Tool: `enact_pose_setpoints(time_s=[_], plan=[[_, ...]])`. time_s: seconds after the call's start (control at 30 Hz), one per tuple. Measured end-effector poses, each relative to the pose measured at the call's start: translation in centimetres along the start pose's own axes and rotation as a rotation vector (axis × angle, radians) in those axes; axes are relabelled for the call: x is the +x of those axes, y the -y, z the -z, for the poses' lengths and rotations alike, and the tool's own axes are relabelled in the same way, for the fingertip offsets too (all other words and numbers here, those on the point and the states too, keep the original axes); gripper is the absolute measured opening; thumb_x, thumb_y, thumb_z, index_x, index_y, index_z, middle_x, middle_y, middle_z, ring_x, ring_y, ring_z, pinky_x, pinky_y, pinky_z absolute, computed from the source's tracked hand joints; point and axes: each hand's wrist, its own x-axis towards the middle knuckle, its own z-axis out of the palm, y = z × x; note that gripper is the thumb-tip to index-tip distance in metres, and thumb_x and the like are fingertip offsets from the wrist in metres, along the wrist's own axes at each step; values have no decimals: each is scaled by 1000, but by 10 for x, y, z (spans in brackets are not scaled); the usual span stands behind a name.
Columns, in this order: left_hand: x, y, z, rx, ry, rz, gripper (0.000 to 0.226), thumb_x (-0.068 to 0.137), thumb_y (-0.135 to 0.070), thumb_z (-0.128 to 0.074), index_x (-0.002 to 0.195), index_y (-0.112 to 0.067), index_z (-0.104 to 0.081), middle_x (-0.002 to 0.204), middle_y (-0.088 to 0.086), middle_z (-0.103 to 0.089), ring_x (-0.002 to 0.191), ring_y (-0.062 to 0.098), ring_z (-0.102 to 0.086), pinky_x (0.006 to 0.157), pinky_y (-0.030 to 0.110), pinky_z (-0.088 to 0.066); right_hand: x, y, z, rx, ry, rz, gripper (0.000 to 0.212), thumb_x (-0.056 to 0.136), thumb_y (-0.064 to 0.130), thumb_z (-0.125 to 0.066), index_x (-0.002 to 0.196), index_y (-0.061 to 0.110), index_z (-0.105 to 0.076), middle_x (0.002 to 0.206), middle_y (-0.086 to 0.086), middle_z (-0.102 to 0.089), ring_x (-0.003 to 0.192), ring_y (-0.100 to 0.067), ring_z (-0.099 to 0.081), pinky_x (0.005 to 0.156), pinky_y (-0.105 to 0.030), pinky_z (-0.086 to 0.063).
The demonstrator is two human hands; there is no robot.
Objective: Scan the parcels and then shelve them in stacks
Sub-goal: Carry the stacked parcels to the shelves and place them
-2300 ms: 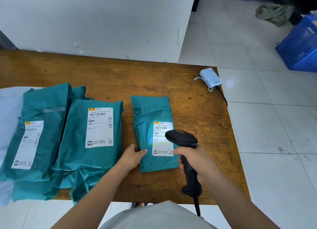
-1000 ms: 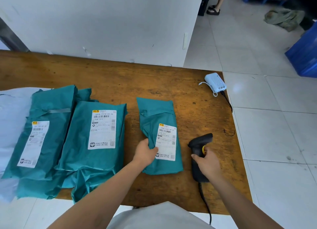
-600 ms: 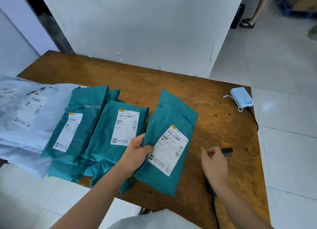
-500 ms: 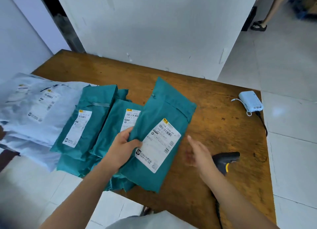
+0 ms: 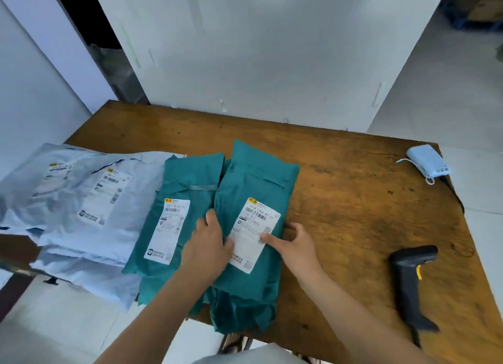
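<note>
A teal parcel [image 5: 258, 178] with a white label lies on top of a teal stack at the table's near edge. My left hand [image 5: 208, 244] grips its left edge, thumb on the label. My right hand [image 5: 295, 245] holds its right edge, with the thumb stretched across the label and the fingers at the side. Another teal parcel [image 5: 185, 189] with its own label lies beside it on the left. Off to the right, the black barcode scanner [image 5: 408, 279] lies on the wooden table [image 5: 353, 200], with no hand on it.
Pale grey-blue parcels [image 5: 81, 200] are heaped at the table's left end and overhang its edge. A small light-blue device [image 5: 427, 162] with a cable sits at the far right corner. A white panel [image 5: 258, 64] stands behind the table, with tiled floor to the right.
My right hand put the scanner down on the table and came over to the parcel. My left hand lifted the scanned teal parcel and moved it left onto the teal stack.
</note>
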Motion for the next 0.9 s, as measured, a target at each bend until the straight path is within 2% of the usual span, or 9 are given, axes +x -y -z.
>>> enact_pose_setpoints(time_s=[0.07,0.13,0.23,0.33,0.4,0.5,0.57,0.67,0.9], plan=[[-3,8,-7,191,-134,-168,71,80,-25,-63,141,-10,-29,127,17,-48,106,32,-55,82,39,-51,-4,-5,-7,-51,-92,16,82,62,42,-86,130,17,-47,126,-1,-61,111,-20,-60,93,-43,-52],[-3,13,-8,232,-221,-376,76,71,-25,-70,139,-14,-37,135,22,-48,112,37,-57,85,42,-52,-6,-4,-11,-37,-198,32,75,67,33,-84,130,18,-46,124,-3,-59,112,-22,-58,94,-45,-50],[2,23,-4,150,24,-472,58,92,-40,-34,147,-25,-23,160,6,-7,146,28,-14,116,41,-19,-12,6,-15,-26,-374,116,58,77,26,-76,127,21,-48,113,2,-57,103,-17,-57,87,-36,-50],[2,36,6,-11,-77,-531,53,92,-45,-30,137,-21,-43,157,2,-22,143,25,-23,115,39,-20,-27,26,-26,-16,-446,317,26,85,17,-67,109,18,-56,91,8,-60,78,-9,-56,63,-15,-45],[7,47,18,-84,-78,-494,44,95,-38,-42,133,-18,-48,153,0,-31,141,20,-28,115,35,-22,-35,40,-35,-47,-414,436,13,86,8,-62,96,17,-61,80,7,-61,69,-8,-55,59,-11,-45],[21,64,39,-118,-102,-481,42,94,-30,-48,132,-12,-49,146,4,-42,135,21,-37,112,35,-29,-38,59,-53,-226,-271,542,16,87,7,-61,84,23,-59,72,9,-59,61,-1,-52,58,-10,-42],[33,78,57,-55,-129,-495,41,95,-28,-47,132,-11,-48,139,6,-49,128,24,-43,107,34,-34,-35,72,-68,-432,-163,606,11,87,11,-61,85,21,-59,68,13,-56,60,-1,-51,58,-12,-40],[44,108,95,20,-210,-441,40,95,-26,-47,132,-10,-47,134,9,-53,121,28,-48,100,37,-38,-32,96,-95,-647,-62,670,5,88,17,-59,92,17,-62,71,12,-58,70,-12,-58,68,-29,-49],[31,224,172,11,-352,-233,41,94,-25,-50,132,-10,-49,137,10,-53,126,29,-46,108,39,-35,-52,140,-178,-728,77,764,16,86,19,-60,101,13,-63,83,4,-62,88,-21,-62,83,-38,-50]])
